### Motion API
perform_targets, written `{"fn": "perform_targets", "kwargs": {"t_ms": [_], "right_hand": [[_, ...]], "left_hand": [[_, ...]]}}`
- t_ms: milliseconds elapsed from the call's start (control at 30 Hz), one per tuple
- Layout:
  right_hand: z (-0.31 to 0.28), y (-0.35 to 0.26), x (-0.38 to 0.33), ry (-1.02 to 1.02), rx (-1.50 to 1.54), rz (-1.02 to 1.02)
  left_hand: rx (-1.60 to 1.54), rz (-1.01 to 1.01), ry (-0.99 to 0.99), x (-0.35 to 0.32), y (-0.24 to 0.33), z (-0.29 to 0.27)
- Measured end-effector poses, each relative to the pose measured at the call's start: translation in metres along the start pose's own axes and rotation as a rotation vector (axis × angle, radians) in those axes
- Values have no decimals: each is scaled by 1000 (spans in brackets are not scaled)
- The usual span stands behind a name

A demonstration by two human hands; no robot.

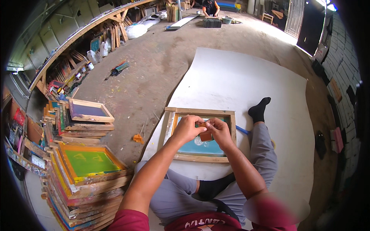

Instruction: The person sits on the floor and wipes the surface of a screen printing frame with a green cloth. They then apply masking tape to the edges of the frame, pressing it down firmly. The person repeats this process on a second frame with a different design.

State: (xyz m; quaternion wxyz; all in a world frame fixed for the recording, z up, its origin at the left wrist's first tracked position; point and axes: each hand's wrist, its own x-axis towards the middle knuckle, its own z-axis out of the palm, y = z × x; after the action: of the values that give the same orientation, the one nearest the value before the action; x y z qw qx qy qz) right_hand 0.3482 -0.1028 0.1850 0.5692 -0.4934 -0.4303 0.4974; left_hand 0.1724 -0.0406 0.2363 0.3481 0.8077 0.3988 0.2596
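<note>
Both my hands are pinched close together above a wooden-framed printing screen (169, 127) with blue mesh and a pale printed shape. Between them is a small orange-brown piece (206, 136), which looks like a strip of tape. My left hand (187, 128) grips its upper left part, and my right hand (219, 133) holds its right side. The fingertips partly hide the piece. Under the screen lies a large white sheet (239, 77). A blue handle-like stick (242, 130) sits just right of the frame, near my leg.
Stacked screens stand at my left, topped by a green-mesh screen (90, 161) and a purple-mesh one (88, 110). A crumpled orange scrap (138, 138) lies on the concrete floor. Bottles (92, 57) line the left side. Far ahead, another person (210, 8) works behind a dark block (212, 23).
</note>
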Motion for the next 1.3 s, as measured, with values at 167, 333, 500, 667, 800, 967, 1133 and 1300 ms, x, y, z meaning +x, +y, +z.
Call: {"fn": "perform_targets", "kwargs": {"t_ms": [167, 333, 500, 667, 800, 967, 1133, 1300], "right_hand": [[11, -3, -5, -49, -84, -42], [17, -10, -20, -26, -162, -5], [7, 23, -43, 145, -562, -446], [-2, 57, -44, 188, -645, -475], [-1, 49, -38, 126, -481, -494], [-10, 34, -24, -26, -689, -609], [-22, 25, -13, -153, -892, -584], [-76, 40, -19, -118, -986, -364]], "left_hand": [[-81, -155, -21, -10, -3, -8], [-48, -204, -5, -11, -2, -10], [-171, -177, 21, -9, -16, -4], [-301, -280, -34, -13, -33, 2], [-553, -317, 11, -20, -47, 6], [-600, -382, 77, -27, -68, 8], [-696, -424, 221, -44, -95, 7], [-688, -569, 372, -62, -146, -23]]}}
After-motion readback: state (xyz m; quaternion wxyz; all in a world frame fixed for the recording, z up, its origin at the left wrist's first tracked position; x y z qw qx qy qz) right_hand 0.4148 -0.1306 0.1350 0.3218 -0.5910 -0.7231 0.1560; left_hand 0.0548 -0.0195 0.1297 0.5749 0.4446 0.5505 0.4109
